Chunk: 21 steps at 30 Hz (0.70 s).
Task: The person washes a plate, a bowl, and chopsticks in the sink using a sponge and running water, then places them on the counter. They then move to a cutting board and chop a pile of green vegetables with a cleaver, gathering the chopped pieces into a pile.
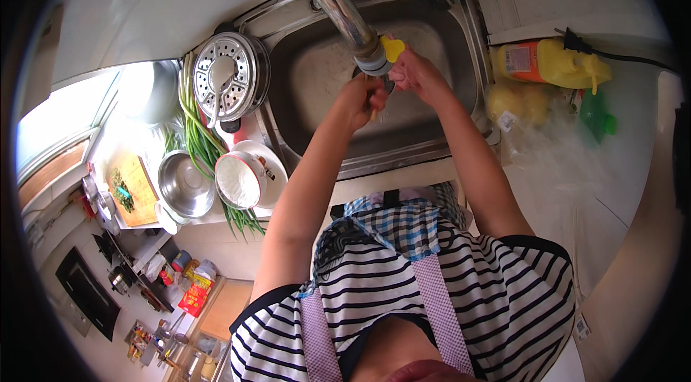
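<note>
My left hand (357, 103) is closed around a slender pale-brown utensil (373, 115), mostly hidden by the fingers. My right hand (420, 77) grips a crumpled pink cloth (399, 77) just beside it. A small dark, shiny piece (388, 85) shows between the hands; what it belongs to is unclear. Both hands are over the stainless-steel sink (318, 128), below the chrome faucet (345, 9). The faucet's grey tip and a yellow piece (393, 48) on it cover part of the view of the fingers.
Left of the sink are a steamer pot with a perforated lid (224, 72), green onions (197, 117), a steel bowl (186, 183), a red-rimmed white bowl (239, 179) and a cutting board (137, 182) with chopped greens. At right lie a yellow jug (556, 62) and a green bottle (596, 115).
</note>
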Each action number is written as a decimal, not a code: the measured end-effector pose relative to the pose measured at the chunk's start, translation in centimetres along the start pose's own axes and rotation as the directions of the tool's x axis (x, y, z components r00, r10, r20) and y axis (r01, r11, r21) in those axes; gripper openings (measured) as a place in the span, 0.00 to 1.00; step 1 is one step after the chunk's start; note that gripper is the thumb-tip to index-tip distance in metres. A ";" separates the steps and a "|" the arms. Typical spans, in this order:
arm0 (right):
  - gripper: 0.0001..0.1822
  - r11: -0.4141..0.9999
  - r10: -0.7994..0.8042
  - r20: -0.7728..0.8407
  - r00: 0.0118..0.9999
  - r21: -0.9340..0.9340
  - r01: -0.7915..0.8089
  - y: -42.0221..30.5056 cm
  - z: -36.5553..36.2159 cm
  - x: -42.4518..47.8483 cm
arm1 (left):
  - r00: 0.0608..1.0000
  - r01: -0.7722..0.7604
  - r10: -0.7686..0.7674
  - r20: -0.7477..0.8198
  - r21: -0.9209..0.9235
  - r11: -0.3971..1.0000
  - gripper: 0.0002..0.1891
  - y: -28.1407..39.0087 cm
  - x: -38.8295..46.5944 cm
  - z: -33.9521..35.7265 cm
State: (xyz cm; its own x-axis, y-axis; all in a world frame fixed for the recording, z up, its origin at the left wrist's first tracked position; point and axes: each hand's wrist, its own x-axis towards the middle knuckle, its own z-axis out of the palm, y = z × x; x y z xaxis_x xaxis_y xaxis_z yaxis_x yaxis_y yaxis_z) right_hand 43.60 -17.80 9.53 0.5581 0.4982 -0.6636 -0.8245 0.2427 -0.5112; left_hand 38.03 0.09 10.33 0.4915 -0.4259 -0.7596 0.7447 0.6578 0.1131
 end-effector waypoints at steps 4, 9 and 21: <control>0.17 0.668 -0.457 -0.194 0.868 -0.720 0.191 5.2 5.4 3.9 | 0.904 -0.088 0.411 -0.119 0.888 0.451 0.15 -2.8 -4.7 3.0; 0.15 0.314 -0.620 -0.082 0.780 -0.937 0.151 7.1 2.3 11.7 | 0.844 -0.018 0.534 0.059 0.997 -0.081 0.25 -3.2 -8.0 1.1; 0.18 -0.239 -0.949 0.311 0.059 -0.828 0.507 -9.3 7.0 6.3 | 0.880 -0.033 0.469 0.074 0.995 -0.096 0.34 -2.1 -11.5 -1.9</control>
State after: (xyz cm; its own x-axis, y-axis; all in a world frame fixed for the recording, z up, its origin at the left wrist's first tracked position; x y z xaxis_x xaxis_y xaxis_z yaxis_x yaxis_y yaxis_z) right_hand 54.10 -11.10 13.92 0.7861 0.0581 0.6153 0.5581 -0.4944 -0.6664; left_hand 29.99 4.79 17.65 0.8152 -0.1128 -0.5681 0.3613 -0.6675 0.6510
